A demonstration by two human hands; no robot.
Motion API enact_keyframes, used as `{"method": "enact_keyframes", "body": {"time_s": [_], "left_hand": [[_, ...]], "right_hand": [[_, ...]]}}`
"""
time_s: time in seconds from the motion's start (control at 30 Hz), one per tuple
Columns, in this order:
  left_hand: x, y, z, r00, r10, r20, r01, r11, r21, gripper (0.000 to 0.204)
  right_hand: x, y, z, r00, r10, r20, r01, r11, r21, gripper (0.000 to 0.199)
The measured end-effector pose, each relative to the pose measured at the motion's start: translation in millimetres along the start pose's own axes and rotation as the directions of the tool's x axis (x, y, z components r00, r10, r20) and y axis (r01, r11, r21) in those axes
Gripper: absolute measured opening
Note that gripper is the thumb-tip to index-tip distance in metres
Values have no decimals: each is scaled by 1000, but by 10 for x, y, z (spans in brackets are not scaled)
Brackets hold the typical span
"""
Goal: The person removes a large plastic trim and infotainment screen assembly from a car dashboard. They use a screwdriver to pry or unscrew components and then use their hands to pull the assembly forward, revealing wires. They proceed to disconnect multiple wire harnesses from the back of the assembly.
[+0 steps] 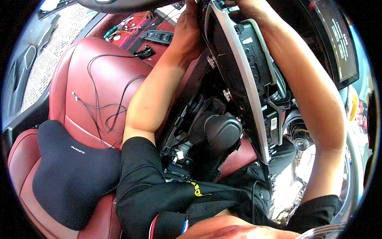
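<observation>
A long dashboard trim panel [254,104] with a silver edge, black back, metal clips and attached black modules stands on edge between my forearms. My right hand [251,8] reaches to its far end and grips it there, with the fingers partly cut off by the upper edge. Close against the panel's other side is my left hand [189,30]; its fingers are hidden or out of view. Below the panel, the black gear lever [223,129] rises from an opened centre console [179,153] with exposed parts and a white connector.
A red leather seat [105,75] lies to the left, with a thin black cable [95,101] and a dark cushion [75,175] on it. Beyond are a black switch panel [159,36] and coloured wires [125,28]. A lit screen [338,42] stands at the right.
</observation>
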State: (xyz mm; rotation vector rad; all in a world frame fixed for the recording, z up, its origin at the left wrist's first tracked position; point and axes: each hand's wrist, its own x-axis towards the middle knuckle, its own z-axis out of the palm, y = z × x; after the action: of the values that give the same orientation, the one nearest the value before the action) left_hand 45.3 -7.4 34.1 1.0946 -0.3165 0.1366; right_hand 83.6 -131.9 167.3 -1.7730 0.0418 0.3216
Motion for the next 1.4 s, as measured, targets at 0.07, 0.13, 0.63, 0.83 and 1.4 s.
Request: {"method": "enact_keyframes", "body": {"time_s": [0.07,0.13,0.63,0.83,1.4], "left_hand": [[-15,62,-47,999,25,-43,-4,902,432,99],[-2,24,-19,1000,12,4,-12,999,51,97],[70,-292,-69,998,-47,34,57,880,-472,105],[-31,49,8,997,-59,-39,51,981,-188,94],[11,-309,-50,944,0,331,287,496,-820,85]], "right_hand": [[-19,-5,-2,986,-109,-123,74,963,-260,38],[88,15,23,980,-115,-160,59,946,-319,41],[25,18,65,992,-29,-123,30,1000,6,27],[61,14,53,981,10,-192,4,997,74,24],[-2537,385,-1150,965,-215,-152,95,823,-559,54]]}}
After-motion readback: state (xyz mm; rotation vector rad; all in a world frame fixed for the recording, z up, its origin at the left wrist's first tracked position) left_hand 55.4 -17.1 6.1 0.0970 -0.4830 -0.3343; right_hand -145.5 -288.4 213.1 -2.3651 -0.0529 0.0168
